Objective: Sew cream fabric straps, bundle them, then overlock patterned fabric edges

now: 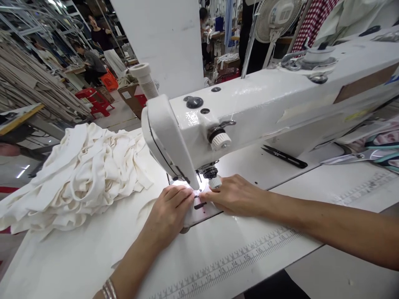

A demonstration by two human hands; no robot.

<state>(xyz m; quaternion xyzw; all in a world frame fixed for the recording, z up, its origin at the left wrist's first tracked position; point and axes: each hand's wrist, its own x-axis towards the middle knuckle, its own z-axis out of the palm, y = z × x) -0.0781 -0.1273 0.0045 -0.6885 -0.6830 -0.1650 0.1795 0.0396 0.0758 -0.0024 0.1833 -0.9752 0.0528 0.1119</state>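
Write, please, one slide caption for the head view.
Both hands at a white sewing machine, cream fabric strips piled to the left.

Just beyond the right hand (235, 195), to its right, lie black thread snips (285, 157); farther right on the same side are large scissors (358, 157). On the near side of the right hand, a printed ruler scale (233, 265) runs along the table edge. Well beyond both hands rises a white pillar (168, 50), with a pale fan (277, 16) and red checked cloth (314, 25) to its right. Far beyond the left hand (171, 207), to its left, stand a red stool (87, 93), an orange stool (109, 81) (partly overlapped by the red one) and a cardboard box (131, 97). Leftmost hang long greyish lengths of material (37, 79).
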